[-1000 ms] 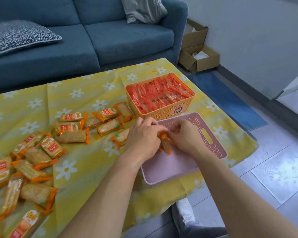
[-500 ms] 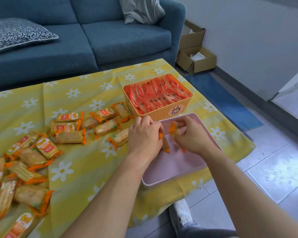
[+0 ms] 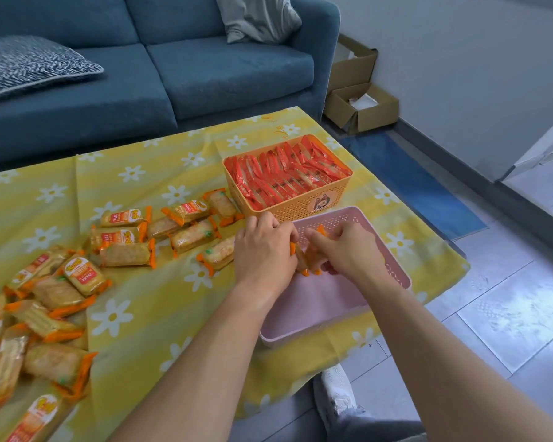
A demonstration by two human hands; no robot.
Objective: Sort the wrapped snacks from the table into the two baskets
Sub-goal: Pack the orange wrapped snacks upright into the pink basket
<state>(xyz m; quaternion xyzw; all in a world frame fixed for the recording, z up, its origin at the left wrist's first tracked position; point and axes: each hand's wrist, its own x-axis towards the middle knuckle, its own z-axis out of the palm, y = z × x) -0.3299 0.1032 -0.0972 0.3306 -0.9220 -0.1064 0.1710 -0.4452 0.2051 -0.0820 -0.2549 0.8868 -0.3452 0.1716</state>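
Observation:
Both hands are over the pink basket [image 3: 316,314] at the table's near right. My left hand [image 3: 264,250] and my right hand [image 3: 348,250] each grip an orange-wrapped cracker snack [image 3: 304,263], held upright side by side against the basket's far wall; the fingers hide most of the wrappers. The orange basket [image 3: 300,212] behind it is packed with red-wrapped snacks [image 3: 284,173]. Several more orange-wrapped cracker snacks [image 3: 125,253] lie scattered over the yellow flowered cloth [image 3: 147,314] to the left.
A blue sofa [image 3: 173,74] with cushions runs along the far side of the table. Cardboard boxes [image 3: 361,106] stand on the floor at the right by the wall. My shoe [image 3: 336,393] shows below the table's near edge.
The right hand lifted its snack a little, then lowered it again beside the left hand's snack in the pink basket. Both hands shifted slightly toward the basket's far wall.

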